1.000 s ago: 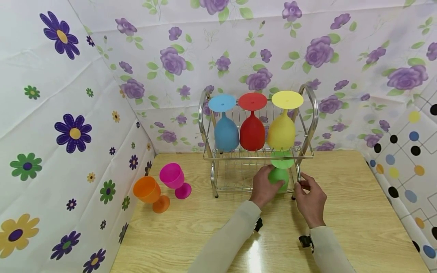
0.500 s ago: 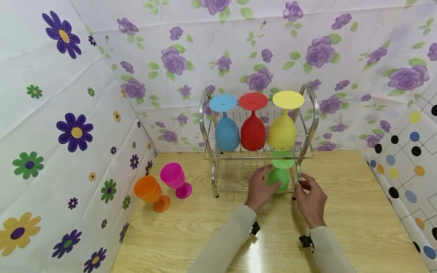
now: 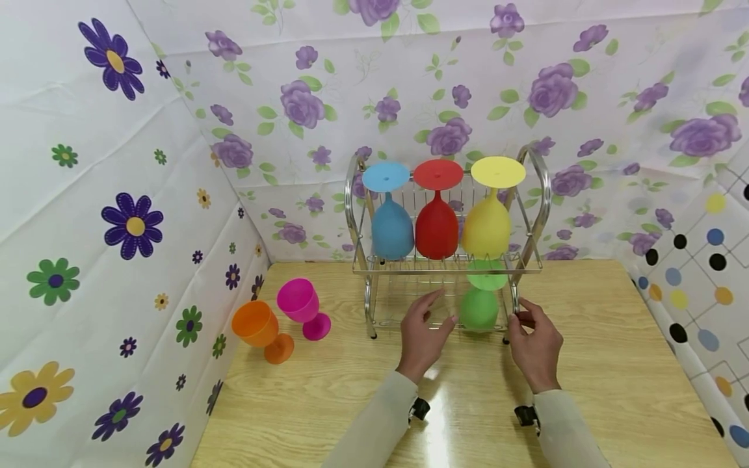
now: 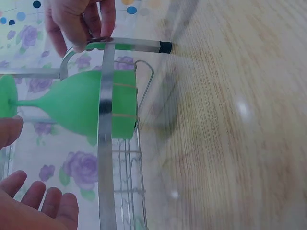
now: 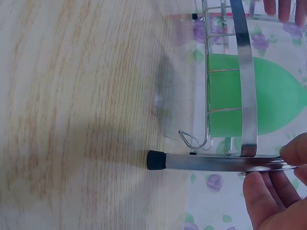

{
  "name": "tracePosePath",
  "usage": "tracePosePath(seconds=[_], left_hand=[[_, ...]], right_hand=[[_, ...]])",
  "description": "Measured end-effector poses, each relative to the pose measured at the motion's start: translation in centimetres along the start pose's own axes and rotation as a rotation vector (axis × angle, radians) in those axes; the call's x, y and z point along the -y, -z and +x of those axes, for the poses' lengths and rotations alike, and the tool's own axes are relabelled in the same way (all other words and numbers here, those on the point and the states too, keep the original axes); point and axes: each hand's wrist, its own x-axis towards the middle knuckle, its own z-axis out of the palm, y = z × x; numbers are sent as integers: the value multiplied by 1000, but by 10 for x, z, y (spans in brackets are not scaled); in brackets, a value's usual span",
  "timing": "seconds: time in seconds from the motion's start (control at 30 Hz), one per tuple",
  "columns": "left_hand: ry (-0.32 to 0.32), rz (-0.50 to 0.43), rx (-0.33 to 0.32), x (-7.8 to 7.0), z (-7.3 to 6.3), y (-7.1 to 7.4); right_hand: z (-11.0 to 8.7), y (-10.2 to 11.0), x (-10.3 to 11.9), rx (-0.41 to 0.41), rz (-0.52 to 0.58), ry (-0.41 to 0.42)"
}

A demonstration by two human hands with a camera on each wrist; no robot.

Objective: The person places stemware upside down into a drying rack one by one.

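Holds the left hand (image 3: pixel 424 335), with fingers spread wide, just left of the green cup (image 3: pixel 480 309) and apart from it; pinches the right front leg (image 5: pixel 206 163) of the rack (image 3: pixel 545 185) between thumb and fingers of the right hand (image 3: pixel 535 348); has the green cup upside down at the lower shelf's (image 3: pixel 387 324) right end, with blue (image 3: pixel 392 231), red (image 3: pixel 437 231) and yellow cups (image 3: pixel 487 229) inverted above; keeps upright pink (image 3: pixel 298 301) and orange cups (image 3: pixel 255 324) near the tabletop's (image 3: pixel 281 416) left edge.

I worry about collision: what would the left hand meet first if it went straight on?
The left hand likely meets the metal rack, left of the green goblet; depth makes the part uncertain.
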Motion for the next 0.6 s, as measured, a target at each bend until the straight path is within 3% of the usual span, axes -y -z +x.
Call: tracePosePath(seconds=[0.37, 0.6], left_hand=[[-43, 103, -141, 2, -22, 41], [-17, 105, -298, 8, -30, 76]], right_hand=[[-1, 1, 1, 18, 1, -1], [-1, 2, 1, 11, -2, -1]])
